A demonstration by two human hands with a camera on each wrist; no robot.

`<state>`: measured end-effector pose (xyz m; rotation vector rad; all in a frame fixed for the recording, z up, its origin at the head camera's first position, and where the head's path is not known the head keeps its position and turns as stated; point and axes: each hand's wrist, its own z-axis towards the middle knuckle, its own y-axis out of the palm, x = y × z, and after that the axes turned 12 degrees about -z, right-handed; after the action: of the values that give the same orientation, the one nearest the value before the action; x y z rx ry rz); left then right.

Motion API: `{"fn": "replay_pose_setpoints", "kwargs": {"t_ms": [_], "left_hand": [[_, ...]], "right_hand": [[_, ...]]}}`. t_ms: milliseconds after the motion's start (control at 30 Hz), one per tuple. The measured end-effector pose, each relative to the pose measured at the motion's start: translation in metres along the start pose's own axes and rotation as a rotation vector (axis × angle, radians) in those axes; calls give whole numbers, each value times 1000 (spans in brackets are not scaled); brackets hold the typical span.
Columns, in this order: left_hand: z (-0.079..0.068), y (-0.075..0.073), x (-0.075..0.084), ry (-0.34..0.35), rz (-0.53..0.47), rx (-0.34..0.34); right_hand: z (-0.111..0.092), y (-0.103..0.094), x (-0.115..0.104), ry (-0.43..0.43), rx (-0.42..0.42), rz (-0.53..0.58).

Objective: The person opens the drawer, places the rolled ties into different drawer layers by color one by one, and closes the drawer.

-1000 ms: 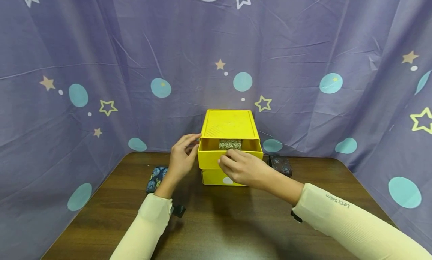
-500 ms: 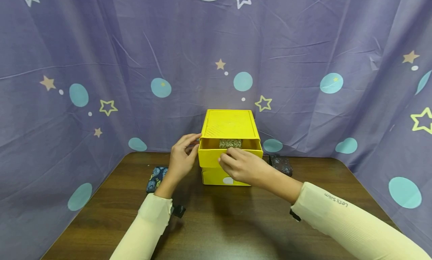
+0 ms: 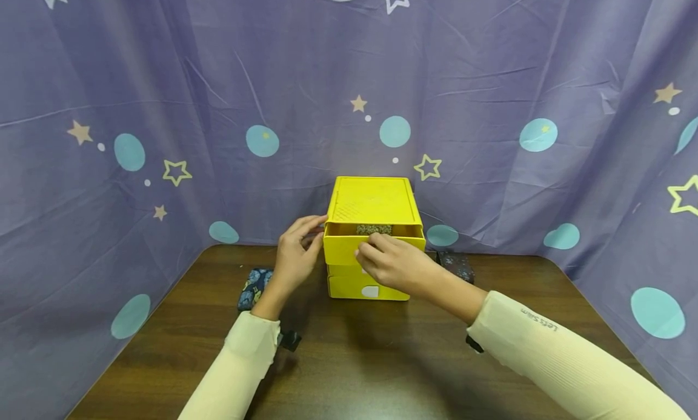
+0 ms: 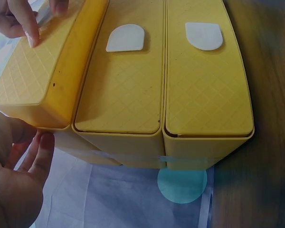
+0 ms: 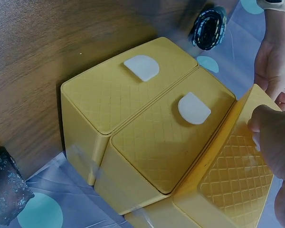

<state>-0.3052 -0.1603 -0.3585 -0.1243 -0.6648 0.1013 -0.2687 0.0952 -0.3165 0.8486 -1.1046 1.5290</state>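
A yellow drawer unit [image 3: 374, 200] of three stacked drawers stands against the backdrop. Its top drawer [image 3: 339, 250] is partly pulled out, and the upper edge of a speckled green-and-white item [image 3: 374, 230] shows inside. My right hand [image 3: 394, 262] pinches the top drawer's white handle [image 5: 256, 138], mostly hidden by the fingers. On the unit's left side, my left hand [image 3: 297, 253] rests its extended fingertips near the top front corner. The left wrist view shows these fingers [image 4: 43, 152] touching the side wall, and the two lower drawers [image 4: 121, 90] closed.
A dark blue patterned pouch-like item [image 3: 254, 288] lies on the brown table [image 3: 338, 359] at the unit's left. Behind my right hand, a dark floral item [image 3: 457, 266] sits on the right. A purple starry curtain [image 3: 294, 105] encloses the back and sides.
The top drawer has slid a little further into the unit, with my right hand moving along with it. Less of the speckled item shows. My left hand has stayed on the unit's side.
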Motion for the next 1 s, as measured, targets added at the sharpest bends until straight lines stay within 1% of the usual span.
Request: {"fn": "replay_pose_setpoints", "kwargs": {"t_ms": [267, 433, 500, 567, 733, 800, 867, 1000], "left_hand": [[0, 1, 1, -6, -5, 8], [0, 3, 0, 3, 6, 21], [1, 4, 3, 7, 10, 25], [1, 5, 9, 9, 15, 26], [1, 7, 33, 18, 18, 19], [1, 7, 37, 19, 19, 17], [1, 7, 35, 18, 18, 18], [1, 6, 17, 11, 12, 24]], "right_hand": [[0, 4, 0, 23, 13, 12], [0, 5, 0, 28, 12, 7], [0, 5, 0, 30, 8, 9], [0, 6, 0, 37, 3, 16], [-1, 9, 0, 49, 6, 35], [-1, 11, 0, 52, 12, 46], [-1, 12, 0, 55, 10, 52], [0, 15, 1, 60, 2, 59]]}}
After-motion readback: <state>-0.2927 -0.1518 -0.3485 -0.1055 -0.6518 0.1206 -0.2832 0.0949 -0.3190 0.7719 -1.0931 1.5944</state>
